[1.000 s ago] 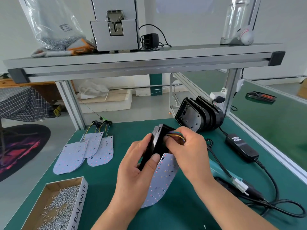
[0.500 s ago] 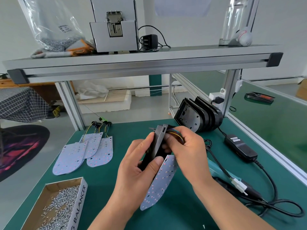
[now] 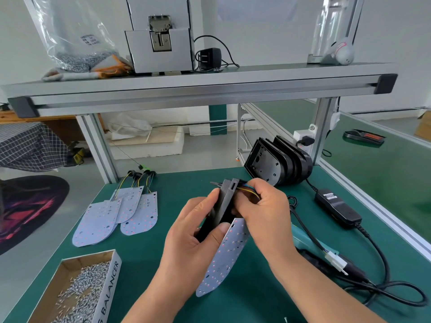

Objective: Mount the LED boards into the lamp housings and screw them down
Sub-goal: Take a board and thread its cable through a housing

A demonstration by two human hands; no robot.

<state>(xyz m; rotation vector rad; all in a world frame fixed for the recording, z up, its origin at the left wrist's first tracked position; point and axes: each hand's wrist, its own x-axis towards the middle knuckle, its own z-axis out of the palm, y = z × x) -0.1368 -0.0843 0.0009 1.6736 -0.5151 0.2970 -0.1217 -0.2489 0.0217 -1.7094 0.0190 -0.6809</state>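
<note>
My left hand (image 3: 186, 238) grips a black lamp housing (image 3: 220, 206), held edge-on above the green bench. My right hand (image 3: 263, 213) pinches the coloured wires (image 3: 248, 191) of an LED board at the housing's top end. That white LED board (image 3: 225, 257) hangs down below both hands, its tip near the mat. Three more LED boards (image 3: 119, 215) with wires lie fanned out on the mat to the left. A stack of black lamp housings (image 3: 277, 163) leans at the back of the bench.
A cardboard box of screws (image 3: 77, 292) sits at the front left. A black power adapter (image 3: 337, 208) and its cables (image 3: 382, 259) lie on the right, with a white connector (image 3: 337, 263). An aluminium shelf (image 3: 198, 89) spans overhead.
The housing has been turned from face-on to edge-on in my left hand. The hanging LED board has swung slightly. Both hands stay in the same place.
</note>
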